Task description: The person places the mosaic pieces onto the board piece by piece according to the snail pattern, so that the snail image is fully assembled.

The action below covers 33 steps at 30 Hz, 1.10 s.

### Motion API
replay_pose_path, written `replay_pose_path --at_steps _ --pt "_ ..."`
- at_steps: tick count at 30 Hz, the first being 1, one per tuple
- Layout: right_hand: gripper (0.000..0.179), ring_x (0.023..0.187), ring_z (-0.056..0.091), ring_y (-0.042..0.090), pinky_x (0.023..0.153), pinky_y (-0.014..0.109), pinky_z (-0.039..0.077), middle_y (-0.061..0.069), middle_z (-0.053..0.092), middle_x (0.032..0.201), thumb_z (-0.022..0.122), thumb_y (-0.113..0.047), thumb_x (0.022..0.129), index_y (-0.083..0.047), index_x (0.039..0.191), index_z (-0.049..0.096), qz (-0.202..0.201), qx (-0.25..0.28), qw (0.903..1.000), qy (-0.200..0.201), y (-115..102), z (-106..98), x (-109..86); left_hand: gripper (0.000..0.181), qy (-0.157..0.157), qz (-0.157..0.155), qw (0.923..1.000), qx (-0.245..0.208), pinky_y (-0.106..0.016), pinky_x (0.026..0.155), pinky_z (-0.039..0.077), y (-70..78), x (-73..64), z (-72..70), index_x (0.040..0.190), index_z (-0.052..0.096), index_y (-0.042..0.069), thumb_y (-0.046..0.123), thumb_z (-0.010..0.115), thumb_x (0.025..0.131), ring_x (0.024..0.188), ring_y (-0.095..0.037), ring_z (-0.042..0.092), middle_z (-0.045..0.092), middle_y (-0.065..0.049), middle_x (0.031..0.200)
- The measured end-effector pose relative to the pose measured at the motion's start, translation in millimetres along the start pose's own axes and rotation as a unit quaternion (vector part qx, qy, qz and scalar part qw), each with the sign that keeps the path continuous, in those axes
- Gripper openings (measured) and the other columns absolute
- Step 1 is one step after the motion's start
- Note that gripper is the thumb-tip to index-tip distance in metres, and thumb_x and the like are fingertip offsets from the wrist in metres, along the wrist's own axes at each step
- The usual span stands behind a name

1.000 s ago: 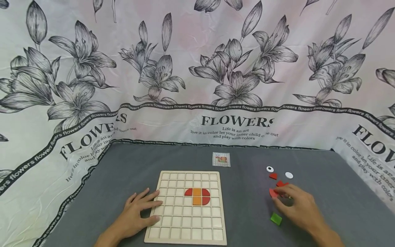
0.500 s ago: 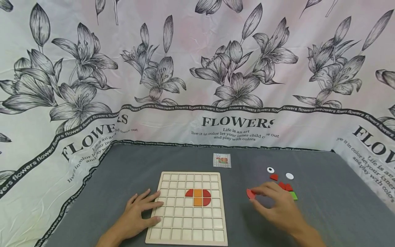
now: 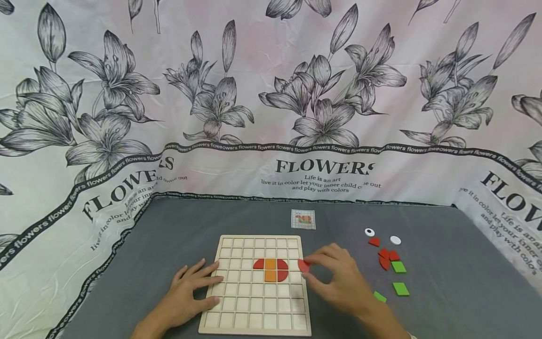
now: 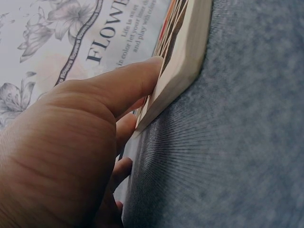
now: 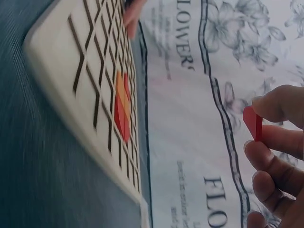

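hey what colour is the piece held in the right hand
Red; the piece shows best in the right wrist view.

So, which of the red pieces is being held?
The red piece pinched by the right hand, overlapping the right edge of the board in the head view. The other red pieces are unheld, on the board or the table.

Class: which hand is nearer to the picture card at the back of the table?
Right. The right hand, pinching a red piece, is in front of the card, slightly right; the left hand, touching the board, is farther, in front and well left of the card.
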State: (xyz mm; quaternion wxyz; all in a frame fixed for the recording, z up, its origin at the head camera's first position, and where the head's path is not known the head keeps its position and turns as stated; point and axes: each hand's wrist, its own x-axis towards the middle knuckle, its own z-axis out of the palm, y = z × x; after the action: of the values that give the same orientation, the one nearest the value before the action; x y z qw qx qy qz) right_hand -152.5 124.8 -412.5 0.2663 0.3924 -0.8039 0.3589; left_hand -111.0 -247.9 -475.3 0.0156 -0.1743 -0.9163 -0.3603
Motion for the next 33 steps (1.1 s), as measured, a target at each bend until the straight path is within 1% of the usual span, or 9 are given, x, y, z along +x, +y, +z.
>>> replay_pose_path --at_steps 7,11,14,19,23,26,29,33 --pt "0.023 0.082 0.052 0.008 0.074 0.035 0.042 -0.015 0.060 0.086 0.082 -0.010 0.073 -0.016 0.094 0.075 0.025 0.028 0.9989 -0.028 -9.5 32.5 12.5 0.047 0.001 -0.002 1.0000 -0.004 -0.068 0.100 0.006 -0.8 1.0 0.0 0.122 0.070 0.019 0.047 0.071 0.084 0.137 -0.042 0.028 0.047 -0.004 0.144" --pt "0.020 0.083 0.051 0.007 0.077 0.038 0.042 -0.010 0.062 0.084 0.080 -0.011 0.074 -0.013 0.093 0.075 0.040 0.033 0.9976 -0.046 -12.4 49.4 17.8 0.046 0.002 0.000 1.0000 -0.005 -0.067 0.100 0.005 -1.4 0.9 0.5 0.122 0.070 0.019 0.046 0.071 0.084 0.137 -0.042 0.028 0.047 -0.004 0.144" --pt "0.017 0.082 0.051 0.009 0.076 0.038 0.042 -0.008 0.063 0.083 0.078 -0.012 0.075 -0.011 0.092 0.076 0.056 0.028 0.9960 -0.064 -13.9 60.7 19.4 0.046 0.002 0.001 1.0000 -0.009 -0.067 0.101 0.004 -1.4 1.0 1.1 0.122 0.070 0.018 0.046 0.071 0.085 0.137 -0.042 0.028 0.047 -0.004 0.144" --pt "0.018 0.079 0.052 0.014 0.070 0.031 0.042 -0.005 0.064 0.083 0.077 -0.016 0.077 -0.010 0.094 0.076 0.073 0.023 0.9935 -0.084 -15.1 74.8 20.8 0.045 0.006 0.004 1.0000 -0.006 -0.067 0.101 0.005 -1.6 1.2 2.3 0.121 0.070 0.019 0.046 0.071 0.085 0.137 -0.041 0.028 0.047 -0.003 0.144" --pt "0.019 0.082 0.050 0.010 0.073 0.031 0.043 -0.006 0.063 0.086 0.076 -0.019 0.080 -0.012 0.098 0.076 0.093 0.013 0.9896 -0.108 -15.2 82.9 20.1 0.045 0.007 0.006 1.0000 -0.004 -0.067 0.100 0.005 -1.4 1.5 3.3 0.121 0.071 0.019 0.046 0.071 0.085 0.137 -0.041 0.029 0.048 -0.003 0.144" --pt "0.017 0.084 0.047 0.008 0.074 0.032 0.042 -0.007 0.062 0.087 0.075 -0.018 0.082 -0.012 0.098 0.076 0.102 0.005 0.9869 -0.124 -14.2 88.1 18.2 0.045 0.004 0.006 1.0000 -0.005 -0.068 0.100 0.005 -0.6 1.6 3.0 0.122 0.071 0.019 0.046 0.071 0.085 0.137 -0.042 0.028 0.048 -0.004 0.144" --pt "0.016 0.081 0.047 0.009 0.072 0.030 0.042 -0.007 0.061 0.086 0.076 -0.015 0.080 -0.011 0.096 0.076 0.087 -0.002 0.9889 -0.121 -12.0 93.5 16.5 0.045 0.004 0.007 0.9999 -0.008 -0.068 0.100 0.005 0.1 1.0 1.6 0.122 0.071 0.018 0.045 0.071 0.085 0.136 -0.043 0.028 0.048 -0.005 0.144" --pt "0.015 0.075 0.046 0.010 0.067 0.025 0.041 -0.006 0.063 0.082 0.080 -0.012 0.075 -0.011 0.089 0.075 0.039 -0.017 0.9940 -0.100 -8.1 101.1 14.8 0.046 0.005 0.009 0.9999 -0.006 -0.067 0.100 0.005 0.2 -0.1 0.0 0.122 0.070 0.018 0.045 0.072 0.084 0.136 -0.043 0.028 0.048 -0.005 0.144"
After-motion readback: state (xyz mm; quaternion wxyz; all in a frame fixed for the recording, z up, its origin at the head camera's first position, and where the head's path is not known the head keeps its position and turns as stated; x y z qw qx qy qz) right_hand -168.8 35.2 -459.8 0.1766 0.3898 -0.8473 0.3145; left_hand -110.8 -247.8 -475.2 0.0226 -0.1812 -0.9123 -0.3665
